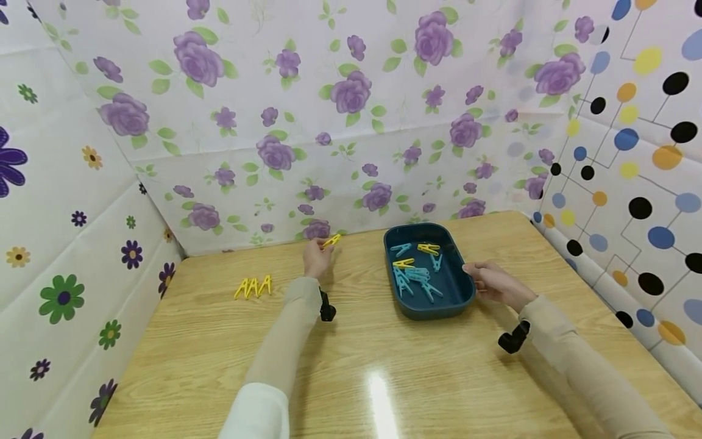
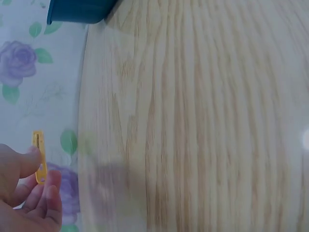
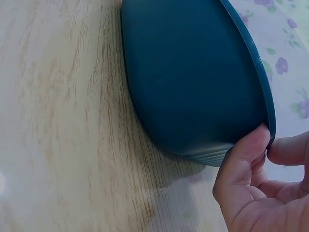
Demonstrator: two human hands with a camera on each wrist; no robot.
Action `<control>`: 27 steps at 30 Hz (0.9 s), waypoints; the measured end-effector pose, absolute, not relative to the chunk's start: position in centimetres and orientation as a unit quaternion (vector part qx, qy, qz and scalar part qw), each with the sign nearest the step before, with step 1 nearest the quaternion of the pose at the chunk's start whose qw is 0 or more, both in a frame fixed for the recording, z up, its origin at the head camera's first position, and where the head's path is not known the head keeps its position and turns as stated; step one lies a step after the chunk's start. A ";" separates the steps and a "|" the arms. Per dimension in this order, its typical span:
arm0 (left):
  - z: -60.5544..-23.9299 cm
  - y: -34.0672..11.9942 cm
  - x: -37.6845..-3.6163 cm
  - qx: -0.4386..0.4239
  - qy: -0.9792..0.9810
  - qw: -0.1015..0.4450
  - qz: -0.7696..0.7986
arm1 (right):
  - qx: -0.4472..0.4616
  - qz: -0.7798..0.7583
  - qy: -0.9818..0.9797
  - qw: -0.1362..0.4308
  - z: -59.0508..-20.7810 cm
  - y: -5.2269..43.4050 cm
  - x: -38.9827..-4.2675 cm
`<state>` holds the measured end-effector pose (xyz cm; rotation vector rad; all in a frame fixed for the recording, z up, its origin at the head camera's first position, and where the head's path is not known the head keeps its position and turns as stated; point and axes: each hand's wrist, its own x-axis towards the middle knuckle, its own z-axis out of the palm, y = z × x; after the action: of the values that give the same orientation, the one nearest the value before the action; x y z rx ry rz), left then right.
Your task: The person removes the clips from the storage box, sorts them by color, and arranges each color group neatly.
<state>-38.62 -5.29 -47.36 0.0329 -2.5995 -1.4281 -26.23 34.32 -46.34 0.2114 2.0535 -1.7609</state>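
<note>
My left hand (image 1: 317,256) is raised near the back of the table and pinches a yellow clothespin (image 1: 331,241) between thumb and fingers; the left wrist view shows the same yellow clothespin (image 2: 39,157) at my fingertips. A dark teal tray (image 1: 459,291) sits right of centre and holds several blue clothespins (image 1: 415,278) and two yellow clothespins (image 1: 428,248). My right hand (image 1: 493,281) grips the tray's right rim, and the right wrist view shows the thumb on the tray's outer wall (image 3: 193,87). Three yellow clothespins (image 1: 253,286) lie in a row on the table at the left.
The wooden table (image 1: 384,366) is walled in by flower-patterned sheets at the back and left and a dotted sheet (image 1: 631,183) on the right. Black wrist camera mounts (image 1: 326,311) sit on both forearms.
</note>
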 end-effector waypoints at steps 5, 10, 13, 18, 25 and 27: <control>-47.5 -5.9 -38.4 0.035 -0.876 0.087 -0.473 | 0.064 -0.644 0.731 0.215 -46.4 34.5 -26.2; -47.8 -6.1 -38.2 0.042 -0.879 0.085 -0.466 | 0.085 -0.633 0.739 0.213 -46.5 34.1 -26.3; -48.0 -6.2 -37.9 0.047 -0.883 0.087 -0.459 | 0.085 -0.630 0.742 0.213 -46.5 34.0 -26.3; -47.6 -6.7 -37.2 0.059 -0.883 0.076 -0.459 | 0.084 -0.629 0.742 0.217 -46.3 34.0 -26.3; -47.0 -8.6 -36.3 0.079 -0.880 0.080 -0.462 | 0.086 -0.628 0.742 0.219 -46.3 34.1 -26.4; -47.0 -9.2 -35.8 0.090 -0.878 0.081 -0.464 | 0.088 -0.630 0.740 0.220 -46.2 34.1 -26.4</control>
<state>-35.80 -9.22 -46.96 0.2685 -2.6225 -1.3862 -26.43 34.05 -46.23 0.2436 2.0466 -1.7421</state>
